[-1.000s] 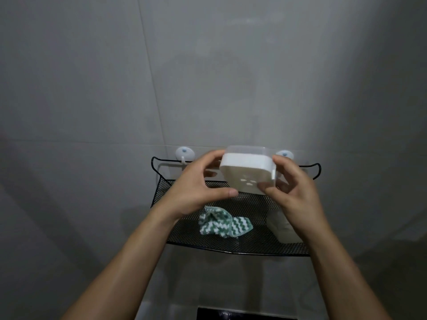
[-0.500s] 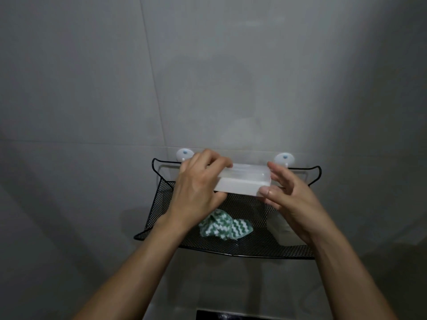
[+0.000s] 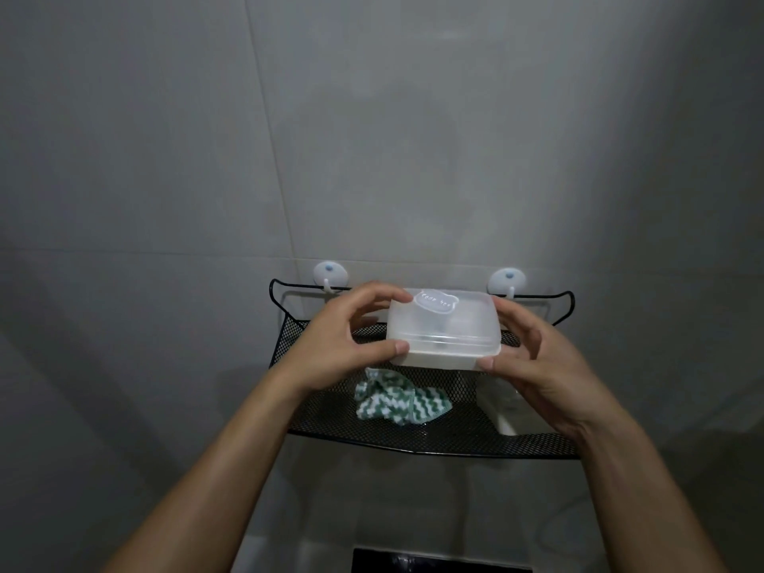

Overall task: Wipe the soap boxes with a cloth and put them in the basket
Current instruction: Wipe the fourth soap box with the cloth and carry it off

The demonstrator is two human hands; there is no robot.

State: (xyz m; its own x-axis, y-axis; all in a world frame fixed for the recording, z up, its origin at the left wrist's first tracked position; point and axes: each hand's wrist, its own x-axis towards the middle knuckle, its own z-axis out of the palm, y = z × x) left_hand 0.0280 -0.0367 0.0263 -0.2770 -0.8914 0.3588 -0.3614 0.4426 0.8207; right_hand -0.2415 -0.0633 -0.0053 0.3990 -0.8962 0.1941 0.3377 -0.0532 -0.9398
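I hold the soap box (image 3: 443, 329) level above the basket (image 3: 430, 442), left hand (image 3: 343, 345) and right hand (image 3: 533, 366) each pinching an end with curled fingers; it appears light, rigid, smooth plastic, best gripped by its short ends.

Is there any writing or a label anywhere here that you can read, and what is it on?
Raised lettering on the bear-shaped emblem on the soap box lid: two short words, too blurred to read for certain.
Wall hooks, cloth, wire basket: no text visible.
Dark panel at the bottom edge: a faint mark, too small to read.
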